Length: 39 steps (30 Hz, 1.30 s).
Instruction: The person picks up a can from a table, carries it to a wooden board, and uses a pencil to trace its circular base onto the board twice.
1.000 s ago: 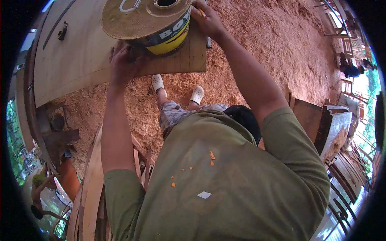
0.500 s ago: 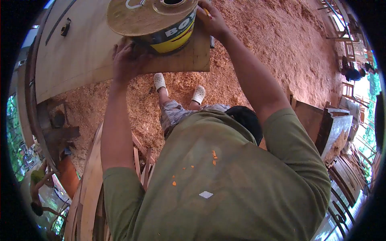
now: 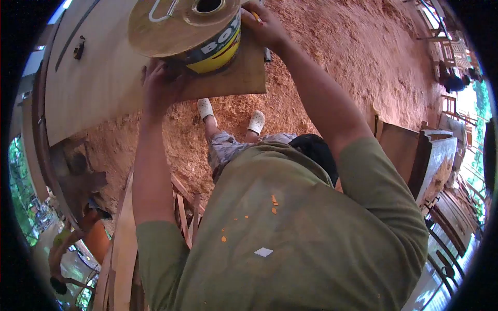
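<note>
Can [image 3: 207, 39] stands on plywood board [image 3: 244, 75], whose corner juts past tabletop [image 3: 88, 78] edge. Left hand [image 3: 161, 85] clenched on board's near edge, beside can base. Right hand [image 3: 267, 28] grasps pencil [image 3: 256, 15] at can's side. Sawdust floor [image 3: 363, 62] open beyond.

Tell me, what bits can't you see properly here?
All in the head view:
Can: label reads only "BOY"; the rest curves away, and the top edge cuts its lid.
Left hand: fingertips hidden behind the can.
Right hand: fingers cover most of a yellow thing.
Person at lower left: too small, warped by the lens.
</note>
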Each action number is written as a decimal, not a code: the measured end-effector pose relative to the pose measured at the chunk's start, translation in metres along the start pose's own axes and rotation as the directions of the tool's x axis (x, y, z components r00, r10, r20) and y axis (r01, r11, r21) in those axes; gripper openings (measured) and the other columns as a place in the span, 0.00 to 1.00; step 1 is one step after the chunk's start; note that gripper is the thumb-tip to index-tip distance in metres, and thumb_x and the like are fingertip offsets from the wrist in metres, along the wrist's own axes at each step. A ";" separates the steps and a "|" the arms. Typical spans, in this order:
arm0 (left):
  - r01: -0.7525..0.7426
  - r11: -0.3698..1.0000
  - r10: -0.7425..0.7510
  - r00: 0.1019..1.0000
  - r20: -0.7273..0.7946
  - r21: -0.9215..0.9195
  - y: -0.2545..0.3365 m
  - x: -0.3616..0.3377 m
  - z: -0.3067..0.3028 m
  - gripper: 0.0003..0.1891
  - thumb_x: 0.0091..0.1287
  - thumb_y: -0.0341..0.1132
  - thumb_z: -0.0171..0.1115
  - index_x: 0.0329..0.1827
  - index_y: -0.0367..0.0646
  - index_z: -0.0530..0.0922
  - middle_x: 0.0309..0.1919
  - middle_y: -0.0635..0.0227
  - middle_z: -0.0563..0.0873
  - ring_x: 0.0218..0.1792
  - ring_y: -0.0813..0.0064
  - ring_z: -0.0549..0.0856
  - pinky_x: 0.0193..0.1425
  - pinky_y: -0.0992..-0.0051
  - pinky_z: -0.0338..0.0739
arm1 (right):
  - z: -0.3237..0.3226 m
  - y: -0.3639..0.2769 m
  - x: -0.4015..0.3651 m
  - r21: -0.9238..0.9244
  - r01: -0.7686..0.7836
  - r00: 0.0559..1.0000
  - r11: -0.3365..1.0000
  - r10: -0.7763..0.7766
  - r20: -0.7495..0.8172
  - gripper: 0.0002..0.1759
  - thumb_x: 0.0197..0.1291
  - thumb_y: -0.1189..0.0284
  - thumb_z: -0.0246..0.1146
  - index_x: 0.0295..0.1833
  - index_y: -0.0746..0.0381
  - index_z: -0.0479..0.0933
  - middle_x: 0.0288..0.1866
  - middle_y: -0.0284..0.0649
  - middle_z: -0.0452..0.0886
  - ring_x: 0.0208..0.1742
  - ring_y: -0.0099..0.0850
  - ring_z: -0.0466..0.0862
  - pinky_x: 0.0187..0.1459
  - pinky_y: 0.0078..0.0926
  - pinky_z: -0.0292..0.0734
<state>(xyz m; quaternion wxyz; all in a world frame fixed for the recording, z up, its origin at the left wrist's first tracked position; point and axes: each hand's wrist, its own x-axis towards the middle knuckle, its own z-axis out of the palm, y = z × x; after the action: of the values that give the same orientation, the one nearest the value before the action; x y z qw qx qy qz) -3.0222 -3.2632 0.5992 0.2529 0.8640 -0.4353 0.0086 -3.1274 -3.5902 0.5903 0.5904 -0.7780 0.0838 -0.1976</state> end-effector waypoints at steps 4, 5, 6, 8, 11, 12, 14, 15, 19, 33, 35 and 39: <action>-0.063 0.993 0.050 0.991 -0.124 -0.103 -0.002 0.000 0.004 0.19 0.59 0.53 0.76 0.44 0.48 0.89 0.49 0.70 0.89 0.59 0.57 0.83 0.78 0.52 0.60 | 0.000 -0.011 -0.002 0.051 -0.053 0.998 0.997 0.052 0.024 0.23 0.77 0.52 0.59 0.57 0.63 0.77 0.47 0.38 0.80 0.52 0.30 0.77 0.56 0.34 0.75; -0.069 0.992 0.056 0.992 -0.117 -0.104 -0.001 0.001 0.003 0.19 0.59 0.53 0.76 0.44 0.48 0.89 0.49 0.70 0.89 0.59 0.57 0.83 0.78 0.52 0.60 | -0.001 -0.017 -0.004 0.005 -0.068 0.998 0.998 0.068 0.010 0.23 0.77 0.52 0.60 0.57 0.63 0.77 0.47 0.38 0.80 0.52 0.30 0.77 0.56 0.34 0.75; -0.088 0.994 0.078 0.988 -0.130 -0.068 0.001 0.002 0.001 0.20 0.58 0.53 0.77 0.45 0.49 0.88 0.49 0.69 0.89 0.59 0.58 0.83 0.77 0.53 0.61 | -0.001 -0.023 -0.004 0.006 -0.071 0.997 0.997 0.071 0.002 0.23 0.77 0.52 0.60 0.57 0.63 0.77 0.47 0.38 0.80 0.52 0.30 0.77 0.56 0.34 0.75; -0.115 0.993 0.110 0.984 -0.137 -0.034 -0.001 0.004 0.004 0.21 0.58 0.53 0.77 0.46 0.49 0.88 0.48 0.69 0.89 0.59 0.58 0.82 0.75 0.53 0.63 | -0.002 -0.030 -0.007 0.031 -0.146 0.989 0.989 0.145 0.032 0.23 0.77 0.52 0.60 0.55 0.63 0.77 0.45 0.37 0.80 0.50 0.29 0.78 0.54 0.33 0.76; -0.181 0.981 0.160 0.961 -0.224 -0.077 -0.007 0.006 0.006 0.23 0.57 0.53 0.77 0.49 0.48 0.87 0.49 0.67 0.89 0.59 0.58 0.82 0.73 0.52 0.65 | 0.003 -0.026 -0.007 0.262 -0.257 0.965 0.930 0.230 0.128 0.23 0.76 0.52 0.61 0.53 0.63 0.77 0.42 0.36 0.79 0.47 0.27 0.78 0.50 0.32 0.78; -0.173 0.985 0.174 0.972 -0.157 0.020 -0.004 0.004 0.001 0.23 0.57 0.52 0.78 0.48 0.47 0.87 0.49 0.66 0.89 0.59 0.58 0.82 0.72 0.52 0.65 | 0.003 -0.025 -0.007 0.264 -0.256 0.965 0.930 0.231 0.123 0.23 0.76 0.52 0.61 0.53 0.63 0.77 0.42 0.36 0.79 0.47 0.27 0.78 0.50 0.32 0.78; -0.170 0.978 0.181 0.980 -0.087 0.118 -0.002 0.003 -0.003 0.23 0.56 0.51 0.78 0.48 0.46 0.87 0.49 0.64 0.89 0.60 0.57 0.82 0.71 0.53 0.66 | 0.005 -0.021 -0.007 0.117 -0.138 0.990 0.983 0.138 0.008 0.21 0.76 0.53 0.61 0.52 0.62 0.76 0.39 0.35 0.78 0.44 0.26 0.77 0.48 0.32 0.78; -0.157 0.983 0.166 0.982 -0.092 0.098 -0.003 0.002 -0.003 0.22 0.56 0.50 0.79 0.48 0.45 0.87 0.50 0.64 0.89 0.60 0.58 0.82 0.71 0.53 0.66 | 0.006 -0.018 -0.006 0.119 -0.139 0.990 0.983 0.139 0.008 0.21 0.76 0.53 0.61 0.52 0.62 0.76 0.39 0.35 0.78 0.44 0.26 0.77 0.48 0.32 0.78; -0.128 0.992 0.128 0.982 -0.136 0.005 0.002 0.002 -0.005 0.21 0.56 0.48 0.79 0.45 0.44 0.87 0.49 0.66 0.89 0.59 0.59 0.83 0.71 0.56 0.67 | 0.005 -0.019 -0.004 0.168 -0.167 0.986 0.972 0.162 0.045 0.21 0.76 0.54 0.61 0.53 0.62 0.76 0.40 0.36 0.78 0.45 0.27 0.77 0.48 0.32 0.77; -0.081 0.995 0.077 0.995 -0.061 -0.061 0.007 0.002 -0.011 0.22 0.57 0.52 0.78 0.45 0.45 0.89 0.52 0.64 0.89 0.61 0.59 0.82 0.76 0.54 0.63 | 0.005 0.000 0.002 0.097 0.026 1.000 0.995 -0.027 0.007 0.24 0.78 0.52 0.58 0.55 0.65 0.77 0.46 0.38 0.80 0.52 0.29 0.77 0.57 0.34 0.74; -0.069 0.993 0.067 0.997 -0.022 -0.099 0.004 0.001 -0.012 0.24 0.56 0.54 0.78 0.45 0.44 0.89 0.54 0.63 0.89 0.63 0.59 0.82 0.77 0.53 0.62 | 0.001 0.002 0.002 0.035 0.045 0.999 0.998 -0.046 0.015 0.23 0.78 0.54 0.58 0.55 0.65 0.77 0.46 0.38 0.80 0.52 0.29 0.77 0.57 0.34 0.74; -0.086 0.996 0.086 0.995 -0.058 0.005 -0.011 0.002 0.002 0.27 0.56 0.56 0.78 0.46 0.42 0.88 0.54 0.61 0.89 0.63 0.57 0.82 0.77 0.52 0.61 | 0.002 0.003 0.002 0.012 -0.010 1.000 1.000 0.009 0.013 0.22 0.78 0.54 0.58 0.55 0.64 0.77 0.46 0.38 0.80 0.52 0.29 0.77 0.56 0.34 0.74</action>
<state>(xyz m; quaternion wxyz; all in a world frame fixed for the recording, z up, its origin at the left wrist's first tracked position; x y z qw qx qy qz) -3.0127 -3.2597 0.5934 0.2637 0.8442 -0.4645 0.0454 -3.1240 -3.5901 0.5874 0.5966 -0.7752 0.0825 -0.1903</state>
